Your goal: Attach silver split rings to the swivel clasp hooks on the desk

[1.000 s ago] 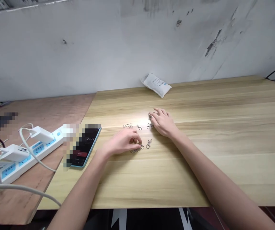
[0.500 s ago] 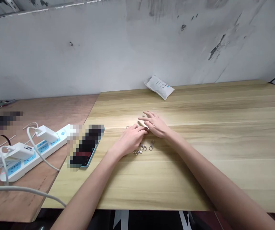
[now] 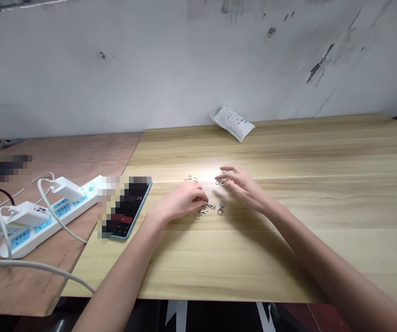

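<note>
My left hand (image 3: 181, 203) rests knuckles-up on the table (image 3: 288, 249), its fingers curled in close together. Their tips come down right at a pair of clasps (image 3: 204, 210), touching or just over them; I cannot tell whether I actually grip one. That pair lies on the right-hand side of my left fingertips, and its long line runs across me, low on the left and rising to the right. A single clasp (image 3: 221, 207) lies just beyond it, its long axis pointing almost straight away from me. It sits about midway between my two hands. My right hand (image 3: 245, 188) is flat and loose with the fingers apart, and its tips rest on a far cluster (image 3: 221, 181) of clasps to their left. The pieces there overlap too much for me to count. The split rings (image 3: 190, 179) lie farther out, past my left knuckles; I make out two or three. Well off to my left are one phone (image 3: 129, 210) and one power strip (image 3: 42, 216) with two chargers plugged in. One white packet (image 3: 233, 122) lies by the wall.
</note>
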A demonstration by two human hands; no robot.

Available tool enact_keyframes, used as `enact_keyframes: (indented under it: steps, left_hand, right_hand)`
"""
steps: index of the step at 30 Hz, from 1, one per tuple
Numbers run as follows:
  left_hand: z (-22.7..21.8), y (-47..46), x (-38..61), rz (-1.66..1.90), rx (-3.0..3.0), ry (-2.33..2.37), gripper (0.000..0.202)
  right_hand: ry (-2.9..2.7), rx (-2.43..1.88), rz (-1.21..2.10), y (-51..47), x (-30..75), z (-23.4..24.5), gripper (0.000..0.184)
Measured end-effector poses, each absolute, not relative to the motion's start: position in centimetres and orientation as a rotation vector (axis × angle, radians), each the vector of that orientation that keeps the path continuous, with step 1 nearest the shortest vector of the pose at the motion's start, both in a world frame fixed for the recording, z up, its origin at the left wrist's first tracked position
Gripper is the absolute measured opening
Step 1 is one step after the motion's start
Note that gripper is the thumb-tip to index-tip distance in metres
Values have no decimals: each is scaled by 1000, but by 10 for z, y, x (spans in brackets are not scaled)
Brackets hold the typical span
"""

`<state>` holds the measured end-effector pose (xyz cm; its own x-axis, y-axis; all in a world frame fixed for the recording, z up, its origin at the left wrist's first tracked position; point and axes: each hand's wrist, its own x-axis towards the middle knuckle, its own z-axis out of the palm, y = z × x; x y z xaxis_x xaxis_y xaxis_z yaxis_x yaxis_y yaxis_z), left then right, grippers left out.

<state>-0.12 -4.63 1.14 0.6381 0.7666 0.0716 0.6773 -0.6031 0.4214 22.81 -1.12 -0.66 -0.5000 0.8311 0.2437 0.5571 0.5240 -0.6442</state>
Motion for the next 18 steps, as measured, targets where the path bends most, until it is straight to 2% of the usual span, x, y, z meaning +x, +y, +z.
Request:
enact_keyframes:
  steps: [9,18]
  left_hand:
    - [12,-44,-4,424,2465,1225,17]
    - [10,-43,-6,537,2427,1175,11]
  right_hand:
    - [-2471,-925,472,-23,211,-9,19]
    - [-2374,-845,437,-25,201,-28,15]
